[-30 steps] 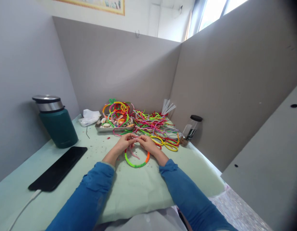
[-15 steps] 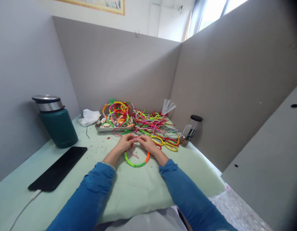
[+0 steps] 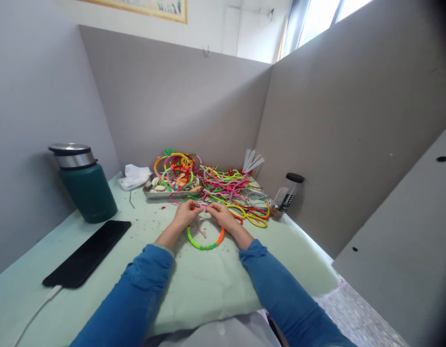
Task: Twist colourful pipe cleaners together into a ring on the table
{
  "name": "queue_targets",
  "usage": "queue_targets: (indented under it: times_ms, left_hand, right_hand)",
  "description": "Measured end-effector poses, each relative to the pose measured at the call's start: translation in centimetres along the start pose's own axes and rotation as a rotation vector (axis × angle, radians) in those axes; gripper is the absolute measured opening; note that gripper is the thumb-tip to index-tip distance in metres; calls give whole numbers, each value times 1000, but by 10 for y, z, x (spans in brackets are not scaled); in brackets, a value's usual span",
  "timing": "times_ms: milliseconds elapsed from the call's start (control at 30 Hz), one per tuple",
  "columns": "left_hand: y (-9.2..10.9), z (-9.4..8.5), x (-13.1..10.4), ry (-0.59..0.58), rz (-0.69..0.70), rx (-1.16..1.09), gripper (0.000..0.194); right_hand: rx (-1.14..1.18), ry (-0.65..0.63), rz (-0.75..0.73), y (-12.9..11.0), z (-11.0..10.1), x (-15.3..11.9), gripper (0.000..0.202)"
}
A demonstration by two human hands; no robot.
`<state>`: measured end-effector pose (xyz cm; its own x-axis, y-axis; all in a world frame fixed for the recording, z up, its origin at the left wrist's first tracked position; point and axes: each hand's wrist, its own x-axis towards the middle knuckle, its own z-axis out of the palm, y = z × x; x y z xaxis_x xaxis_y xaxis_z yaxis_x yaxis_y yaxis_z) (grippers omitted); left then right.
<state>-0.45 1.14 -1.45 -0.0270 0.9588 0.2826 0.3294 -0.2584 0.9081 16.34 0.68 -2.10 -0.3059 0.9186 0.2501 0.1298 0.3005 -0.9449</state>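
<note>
A ring (image 3: 204, 247) wrapped in green, yellow-green and orange fuzzy stem lies near the middle of the table, its far side between my hands. My left hand (image 3: 187, 212) pinches pink fuzzy stem at the ring's far left side. Close beside it, my right hand (image 3: 220, 214) is closed on the same pink stretch at the ring's far right. A loose end of the pink stem (image 3: 200, 229) hangs down inside the ring. The fingers hide part of the ring's far edge.
Behind my hands are a metal tray (image 3: 172, 194) of shells and coloured rings, and a pile of fuzzy stems (image 3: 230, 185). A green bottle (image 3: 87, 190) and phone (image 3: 87, 253) are at left. A black-lidded jar (image 3: 287, 195) stands at right.
The loose pink end has shifted slightly left and up inside the ring. My left fingers have moved a little, and the ring's near edge sits slightly farther from me.
</note>
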Motion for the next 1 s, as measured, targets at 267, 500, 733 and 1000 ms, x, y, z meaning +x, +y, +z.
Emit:
queue_targets:
  times_ms: [267, 500, 733, 1000]
  left_hand:
    - [6, 0, -3, -200, -103, -52, 32]
    - [-2, 1, 0, -200, -90, -147, 30]
    - [10, -1, -6, -250, -79, -277, 39]
    - [13, 1, -6, -179, -113, -367, 46]
  right_hand:
    - [-29, -2, -15, 1, 0, 0, 30]
    - [2, -21, -21, -2, -2, -2, 30]
    - [-13, -63, -44, 4, -1, 1, 28]
    - [-44, -69, -60, 10, 0, 2, 29]
